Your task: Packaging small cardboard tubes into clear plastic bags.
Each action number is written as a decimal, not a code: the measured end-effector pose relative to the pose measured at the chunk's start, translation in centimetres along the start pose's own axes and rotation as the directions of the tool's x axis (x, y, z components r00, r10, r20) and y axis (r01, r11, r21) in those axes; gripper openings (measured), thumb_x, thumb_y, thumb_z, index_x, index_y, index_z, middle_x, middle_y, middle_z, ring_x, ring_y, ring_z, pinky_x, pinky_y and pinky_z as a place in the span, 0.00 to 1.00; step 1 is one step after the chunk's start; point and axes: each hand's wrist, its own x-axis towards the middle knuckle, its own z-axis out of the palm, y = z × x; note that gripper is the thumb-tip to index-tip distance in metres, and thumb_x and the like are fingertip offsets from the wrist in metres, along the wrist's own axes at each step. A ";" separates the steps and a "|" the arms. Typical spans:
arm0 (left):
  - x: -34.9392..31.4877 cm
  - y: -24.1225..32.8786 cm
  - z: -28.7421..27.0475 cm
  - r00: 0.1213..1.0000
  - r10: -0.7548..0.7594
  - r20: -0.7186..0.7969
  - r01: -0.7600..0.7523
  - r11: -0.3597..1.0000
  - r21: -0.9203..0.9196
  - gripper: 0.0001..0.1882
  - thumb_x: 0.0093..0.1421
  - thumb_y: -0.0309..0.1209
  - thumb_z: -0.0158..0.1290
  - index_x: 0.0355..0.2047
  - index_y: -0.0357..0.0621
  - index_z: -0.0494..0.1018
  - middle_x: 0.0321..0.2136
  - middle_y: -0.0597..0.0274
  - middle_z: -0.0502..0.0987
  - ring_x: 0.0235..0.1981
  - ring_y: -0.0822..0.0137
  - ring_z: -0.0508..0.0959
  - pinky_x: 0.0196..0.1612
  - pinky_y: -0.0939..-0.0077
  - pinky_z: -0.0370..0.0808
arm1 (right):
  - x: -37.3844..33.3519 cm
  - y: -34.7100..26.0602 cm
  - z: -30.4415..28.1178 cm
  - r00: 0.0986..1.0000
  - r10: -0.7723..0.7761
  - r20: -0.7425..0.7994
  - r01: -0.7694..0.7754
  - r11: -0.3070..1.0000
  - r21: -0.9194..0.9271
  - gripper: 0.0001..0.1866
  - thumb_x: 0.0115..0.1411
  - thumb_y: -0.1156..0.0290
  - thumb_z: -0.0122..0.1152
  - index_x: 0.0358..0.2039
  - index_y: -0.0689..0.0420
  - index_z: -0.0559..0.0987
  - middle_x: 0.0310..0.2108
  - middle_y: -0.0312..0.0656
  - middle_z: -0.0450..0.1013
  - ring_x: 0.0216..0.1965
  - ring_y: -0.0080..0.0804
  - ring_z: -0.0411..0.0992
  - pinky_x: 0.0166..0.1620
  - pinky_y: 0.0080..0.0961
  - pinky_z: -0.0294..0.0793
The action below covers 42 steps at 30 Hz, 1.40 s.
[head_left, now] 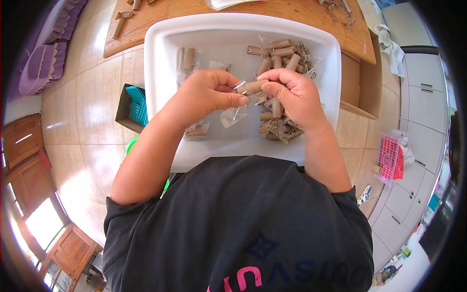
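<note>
Above a white plastic tub (160, 97), both my hands meet at a short brown cardboard tube (254, 87). My right hand (296, 95) pinches the tube's right end between thumb and fingers. A small transparent plastic bag (228, 118) is pinched in my left hand (206, 92), with its shiny edge at the tube's left end. I cannot tell how far the tube sits inside the bag. On the tub's right side lies a heap of brown tubes (277, 61) with bits of twisted twine or wrapping. Several tubes in transparent wrapping (188, 59) lie on its left side.
A wooden table (292, 9) stands beyond the tub, with a few brown pieces (118, 28) at its left. A cardboard box (362, 87) is at the right, and a dark box with teal baskets (138, 104) at the left. Farther right is a pink wire basket (387, 155).
</note>
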 end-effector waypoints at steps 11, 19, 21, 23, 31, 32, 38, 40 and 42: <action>0.8 -1.3 0.4 0.996 -0.048 0.079 0.065 0.970 -0.233 0.14 0.51 0.29 0.59 0.35 0.36 0.72 0.26 0.64 0.76 0.27 0.75 0.73 0.34 0.82 0.69 | -0.1 0.5 1.1 0.996 -0.011 -0.094 0.011 1.000 0.000 0.06 0.54 0.73 0.59 0.32 0.61 0.78 0.24 0.31 0.72 0.24 0.14 0.65 0.29 0.14 0.65; 0.6 -0.9 0.5 0.997 -0.060 0.044 0.070 0.956 -0.286 0.15 0.51 0.28 0.59 0.37 0.36 0.72 0.28 0.64 0.76 0.30 0.74 0.74 0.37 0.82 0.71 | 0.0 0.9 1.4 0.998 -0.005 -0.067 0.006 1.000 0.015 0.05 0.54 0.75 0.58 0.31 0.63 0.77 0.26 0.35 0.72 0.25 0.18 0.66 0.30 0.15 0.66; 0.5 -0.8 0.6 0.997 -0.066 0.048 0.077 0.963 -0.260 0.15 0.50 0.27 0.59 0.38 0.36 0.72 0.28 0.64 0.76 0.30 0.75 0.74 0.37 0.82 0.71 | -0.1 0.8 1.4 0.994 0.070 -0.088 -0.063 0.995 0.082 0.05 0.54 0.75 0.58 0.31 0.62 0.77 0.26 0.35 0.71 0.26 0.19 0.67 0.31 0.15 0.66; 0.6 -1.0 0.6 0.997 -0.063 0.041 0.073 0.944 -0.322 0.15 0.50 0.26 0.59 0.38 0.36 0.71 0.29 0.65 0.75 0.29 0.75 0.74 0.36 0.83 0.71 | -0.3 0.5 1.4 0.997 -0.080 0.012 0.081 0.984 -0.156 0.05 0.52 0.75 0.59 0.30 0.61 0.78 0.25 0.34 0.70 0.27 0.20 0.67 0.32 0.16 0.66; 0.9 -1.5 1.1 0.999 0.011 -0.041 -0.026 0.916 -0.400 0.15 0.52 0.27 0.58 0.39 0.36 0.71 0.30 0.65 0.75 0.30 0.75 0.73 0.34 0.83 0.70 | -0.4 0.3 2.3 0.992 -0.098 -0.084 0.099 0.995 -0.002 0.05 0.52 0.74 0.61 0.30 0.60 0.79 0.34 0.38 0.69 0.30 0.21 0.67 0.33 0.17 0.67; 0.9 -1.5 1.3 0.998 0.041 -0.051 -0.058 0.911 -0.408 0.14 0.53 0.27 0.57 0.40 0.36 0.71 0.31 0.64 0.75 0.30 0.75 0.73 0.34 0.82 0.71 | -0.4 0.4 2.4 0.998 -0.033 -0.060 0.038 0.995 0.094 0.06 0.52 0.74 0.60 0.30 0.61 0.79 0.35 0.38 0.69 0.31 0.21 0.67 0.34 0.16 0.67; 0.4 -0.8 1.0 0.998 -0.064 0.025 0.067 0.820 -0.568 0.15 0.58 0.31 0.51 0.43 0.37 0.72 0.34 0.63 0.76 0.31 0.77 0.74 0.33 0.84 0.70 | 0.1 1.1 1.1 0.996 -0.043 -0.074 0.047 0.998 0.051 0.06 0.52 0.74 0.61 0.30 0.62 0.79 0.37 0.38 0.70 0.33 0.21 0.68 0.37 0.17 0.68; 0.2 -0.8 1.0 0.997 -0.069 0.024 0.071 0.841 -0.537 0.14 0.58 0.31 0.51 0.43 0.36 0.72 0.33 0.63 0.77 0.31 0.77 0.74 0.32 0.84 0.70 | 0.2 1.2 1.1 0.995 -0.056 -0.081 0.060 0.997 0.044 0.05 0.52 0.74 0.61 0.29 0.62 0.79 0.37 0.37 0.69 0.33 0.20 0.68 0.37 0.17 0.67; 0.2 -0.8 0.9 0.997 -0.075 0.021 0.075 0.860 -0.504 0.14 0.58 0.30 0.51 0.42 0.35 0.72 0.33 0.62 0.77 0.31 0.78 0.74 0.32 0.85 0.70 | 0.1 1.1 1.3 0.994 -0.070 -0.087 0.073 0.997 0.037 0.05 0.52 0.74 0.61 0.29 0.62 0.79 0.37 0.37 0.69 0.33 0.20 0.68 0.37 0.16 0.67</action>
